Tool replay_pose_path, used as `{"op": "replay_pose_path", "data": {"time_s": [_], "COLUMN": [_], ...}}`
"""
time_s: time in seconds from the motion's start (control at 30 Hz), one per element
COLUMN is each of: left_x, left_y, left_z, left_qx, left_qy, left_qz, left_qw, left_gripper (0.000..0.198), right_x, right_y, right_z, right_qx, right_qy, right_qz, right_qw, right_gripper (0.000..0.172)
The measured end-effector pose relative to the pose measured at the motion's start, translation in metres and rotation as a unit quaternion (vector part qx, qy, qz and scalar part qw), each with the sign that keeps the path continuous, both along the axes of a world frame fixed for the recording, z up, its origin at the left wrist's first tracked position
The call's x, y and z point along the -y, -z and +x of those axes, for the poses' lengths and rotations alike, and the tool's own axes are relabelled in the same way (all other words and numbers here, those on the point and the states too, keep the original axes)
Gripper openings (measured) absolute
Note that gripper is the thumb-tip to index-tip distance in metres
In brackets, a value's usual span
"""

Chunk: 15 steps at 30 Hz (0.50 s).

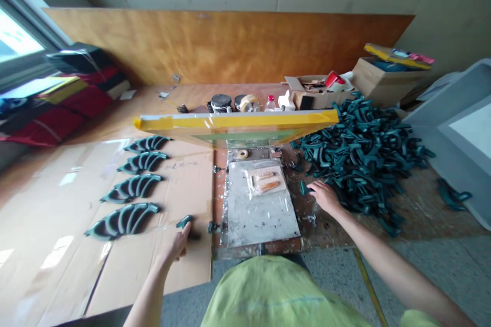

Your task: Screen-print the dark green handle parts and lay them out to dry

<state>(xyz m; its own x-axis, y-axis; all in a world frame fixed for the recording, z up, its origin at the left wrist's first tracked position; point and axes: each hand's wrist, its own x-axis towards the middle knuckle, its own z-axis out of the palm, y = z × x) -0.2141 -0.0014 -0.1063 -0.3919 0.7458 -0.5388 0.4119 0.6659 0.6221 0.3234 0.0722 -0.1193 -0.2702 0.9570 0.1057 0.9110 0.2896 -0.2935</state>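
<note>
Over the cardboard on the left, my left hand (178, 244) is closed on a dark green curved plastic handle (184, 221). Further left, similar green handles (132, 220) lie nested in several fanned rows. My right hand (323, 196) pinches another dark green plastic handle (304, 187) at the left edge of a big heap of green handles (345, 143). Between my hands is a grey flat plate (251, 219) with a small wooden block piece (267, 184) taped on it. Above the plate's far end, a yellow-edged screen frame (238, 120) stands raised.
Jars (221, 102), a red-capped bottle (270, 102) and an open cardboard box (318, 89) stand behind the frame. A grey plastic bin (452, 107) lies tilted at the right. Red and black bundles (72, 102) are stacked at the left by the window.
</note>
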Motion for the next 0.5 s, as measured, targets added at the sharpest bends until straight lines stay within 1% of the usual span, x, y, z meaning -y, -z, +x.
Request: {"op": "replay_pose_path", "data": {"time_s": [0.07,0.13,0.2,0.27,0.3,0.33,0.37,0.4,0.43,0.47,0.5], "left_x": [-0.012,-0.035,-0.064,-0.094,-0.107,-0.119,-0.128,-0.135,-0.139,-0.140,-0.137], "left_y": [-0.017,-0.044,-0.078,-0.117,-0.136,-0.154,-0.169,-0.181,-0.190,-0.194,-0.196], "left_z": [0.004,0.009,0.019,0.037,0.048,0.060,0.071,0.081,0.090,0.096,0.099], "left_qx": [-0.017,-0.008,0.016,0.042,0.082,0.132,0.168,0.193,0.206,0.209,0.208], "left_qy": [0.029,0.059,0.074,0.068,0.046,0.032,0.017,0.006,-0.005,-0.012,-0.015], "left_qz": [-0.021,0.021,0.094,0.188,0.277,0.344,0.386,0.416,0.430,0.432,0.428], "left_qw": [0.999,0.998,0.993,0.979,0.956,0.929,0.907,0.889,0.879,0.877,0.879], "left_gripper": [0.055,0.055,0.056,0.061,0.061,0.060,0.059,0.057,0.056,0.056,0.056], "right_x": [-0.012,-0.028,-0.044,-0.055,-0.058,-0.059,-0.059,-0.057,-0.055,-0.054,-0.053], "right_y": [-0.008,-0.019,-0.029,-0.036,-0.038,-0.039,-0.040,-0.040,-0.040,-0.040,-0.040], "right_z": [-0.040,-0.085,-0.123,-0.150,-0.159,-0.165,-0.169,-0.170,-0.169,-0.166,-0.161], "right_qx": [-0.052,-0.093,-0.103,-0.080,-0.062,-0.043,-0.027,-0.014,-0.004,0.001,0.000], "right_qy": [-0.032,-0.090,-0.141,-0.173,-0.180,-0.181,-0.177,-0.172,-0.170,-0.175,-0.185], "right_qz": [0.043,0.067,0.072,0.065,0.059,0.051,0.045,0.039,0.034,0.031,0.030], "right_qw": [0.997,0.989,0.982,0.979,0.980,0.981,0.983,0.984,0.985,0.984,0.982], "right_gripper": [0.024,0.026,0.024,0.016,0.013,0.011,0.012,0.013,0.016,0.019,0.024]}}
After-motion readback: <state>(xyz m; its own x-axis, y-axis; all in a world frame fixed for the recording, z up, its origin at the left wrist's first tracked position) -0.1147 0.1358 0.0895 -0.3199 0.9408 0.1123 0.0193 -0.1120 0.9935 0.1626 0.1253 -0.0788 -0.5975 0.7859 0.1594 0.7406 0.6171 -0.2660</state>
